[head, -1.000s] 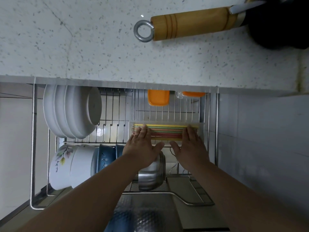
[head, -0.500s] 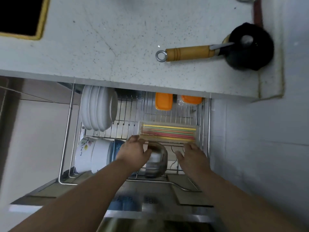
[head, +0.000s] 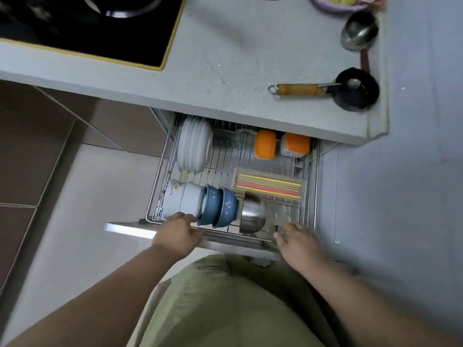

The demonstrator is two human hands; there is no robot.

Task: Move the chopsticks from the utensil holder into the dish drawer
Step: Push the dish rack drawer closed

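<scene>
Chopsticks [head: 269,186] lie flat in tray, drawer's 2 o'clock | your left hand [head: 179,234] and right hand [head: 298,240] spread, empty, on dish drawer [head: 225,237] front to push shut

A pale speckled counter [head: 225,71] holds a black hob [head: 82,28] at its left, a wooden-handled black pan [head: 355,90] and a ladle [head: 359,31] at its right; below it, an open wire drawer [head: 309,194] carries upright white plates [head: 194,146], bowls [head: 200,205] on their sides, two orange tubs [head: 265,144], and a clear tray [head: 304,182] of coloured chopsticks [head: 269,186].

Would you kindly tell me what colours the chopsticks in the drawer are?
Yellow, red and green chopsticks, seen in the head view.
</scene>
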